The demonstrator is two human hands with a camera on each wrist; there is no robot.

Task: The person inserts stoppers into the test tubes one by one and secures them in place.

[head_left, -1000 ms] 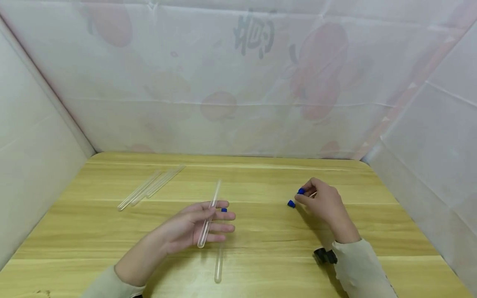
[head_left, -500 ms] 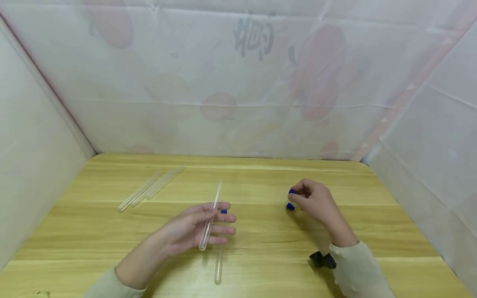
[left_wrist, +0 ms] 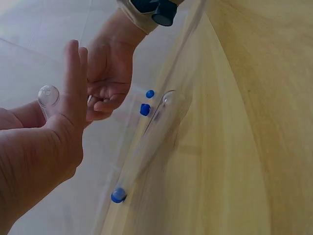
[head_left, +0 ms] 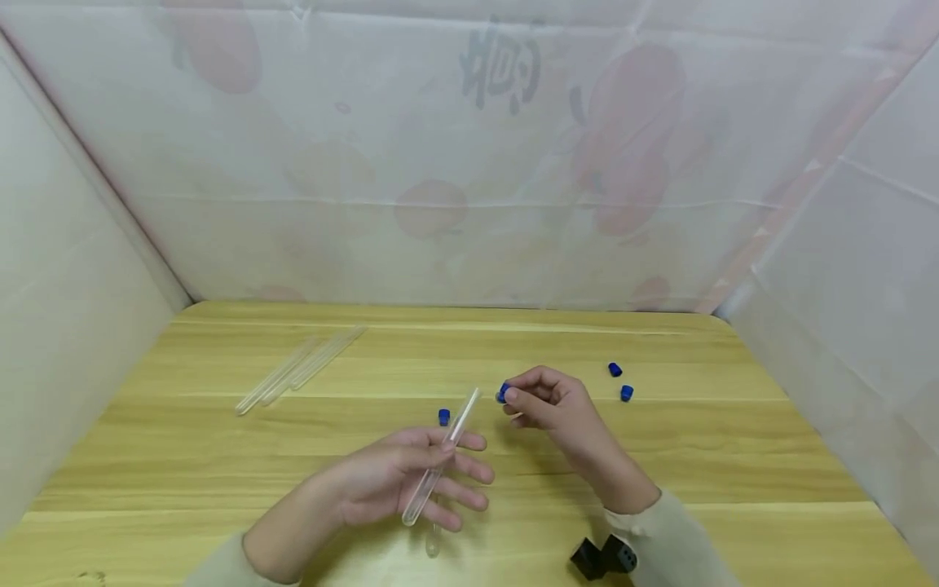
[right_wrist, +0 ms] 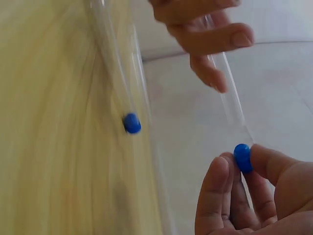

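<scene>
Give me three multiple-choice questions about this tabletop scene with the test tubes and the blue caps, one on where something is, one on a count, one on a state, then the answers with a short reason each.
1. Where is the blue cap held by the right hand?
A. just off the open end of the held tube
B. on the far-left tubes
C. at the table's near edge

2. How many blue caps lie loose on the table in the head view?
A. one
B. three
C. five

3. What is the state of the tube in the left hand?
A. capped
B. uncapped
C. broken

Answers:
1 A: the pinched cap sits by the held tube mouth.
2 B: one cap near the tube, two further right.
3 B: its open end is bare.
</scene>
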